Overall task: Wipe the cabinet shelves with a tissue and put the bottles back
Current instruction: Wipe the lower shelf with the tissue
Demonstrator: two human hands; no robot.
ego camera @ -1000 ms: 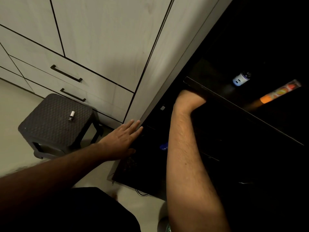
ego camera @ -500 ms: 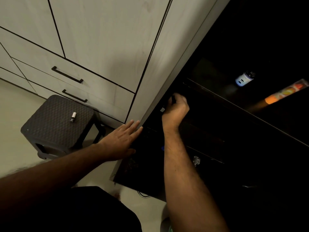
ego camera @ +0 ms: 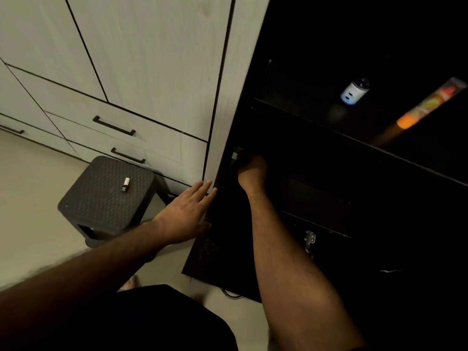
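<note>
Currently my left hand lies flat, fingers straight and spread, against the front edge of the open dark cabinet, beside the pale closed doors. My right hand reaches inside the cabinet, at its left wall under the upper shelf; its fingers are curled into shadow, and whether that grip pinches a tissue or anything else I cannot tell. A small white-labelled bottle lies tilted on the upper shelf, deep in the cabinet. An orange packet leans to the right of it. Left of the cabinet, on the floor, stands a dark stool; a small white-capped bottle lies on its top.
</note>
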